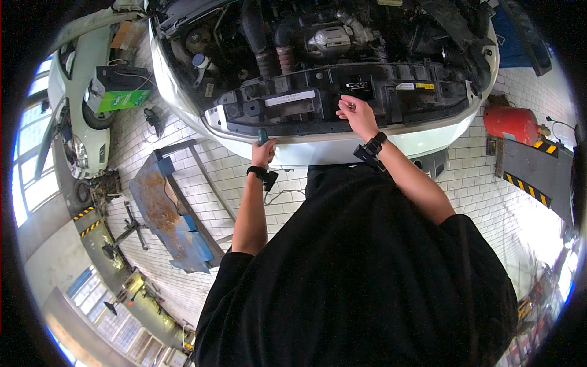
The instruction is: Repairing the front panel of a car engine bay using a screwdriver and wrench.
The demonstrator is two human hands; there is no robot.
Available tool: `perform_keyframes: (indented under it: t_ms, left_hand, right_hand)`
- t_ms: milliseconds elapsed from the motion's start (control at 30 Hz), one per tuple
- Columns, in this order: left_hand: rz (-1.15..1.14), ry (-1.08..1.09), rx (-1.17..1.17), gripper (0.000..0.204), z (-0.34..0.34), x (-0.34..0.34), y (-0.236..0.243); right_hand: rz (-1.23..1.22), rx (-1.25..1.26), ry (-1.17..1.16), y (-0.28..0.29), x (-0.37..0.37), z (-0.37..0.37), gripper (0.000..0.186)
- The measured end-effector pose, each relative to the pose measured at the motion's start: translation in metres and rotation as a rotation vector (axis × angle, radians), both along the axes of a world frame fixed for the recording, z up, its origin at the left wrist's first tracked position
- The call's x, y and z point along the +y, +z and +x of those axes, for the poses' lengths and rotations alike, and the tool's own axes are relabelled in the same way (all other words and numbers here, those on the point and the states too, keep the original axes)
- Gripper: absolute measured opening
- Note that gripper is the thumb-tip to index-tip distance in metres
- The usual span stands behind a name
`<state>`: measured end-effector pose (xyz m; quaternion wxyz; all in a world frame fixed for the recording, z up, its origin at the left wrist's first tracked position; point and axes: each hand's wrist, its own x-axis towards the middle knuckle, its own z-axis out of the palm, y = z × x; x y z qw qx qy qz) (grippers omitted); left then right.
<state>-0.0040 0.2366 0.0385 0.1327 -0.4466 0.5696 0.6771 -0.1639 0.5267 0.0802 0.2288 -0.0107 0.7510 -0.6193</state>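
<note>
I stand at the front of a white car with its engine bay uncovered. My left hand is closed around a tool with a dark green handle, at the edge of the white front bumper. The handle points up toward the engine bay; the rest of the tool is hidden. Above the black plastic front cover, my right hand has its fingertips pinched together. Something small may be between them, too small to make out. Just beyond those fingers is the latch opening in the cover.
Behind the cover lies the engine, with a blue-capped filler neck to its left. A stained work stand is on the tiled floor at left. A red tank lies at right. Another white car stands far left.
</note>
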Motion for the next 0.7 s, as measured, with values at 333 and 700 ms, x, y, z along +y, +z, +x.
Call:
perform_keyframes:
  t_ms: [333, 700]
  left_hand:
    - [0.008, -0.009, 0.002, 0.035, -0.002, 0.001, 0.001]
    - [0.012, -0.016, 0.016, 0.035, -0.003, 0.003, 0.006]
  right_hand:
    - [-0.104, -0.087, -0.074, -0.030, 0.001, -0.015, 0.034]
    - [0.083, 0.005, -0.015, -0.036, -0.004, -0.013, 0.033]
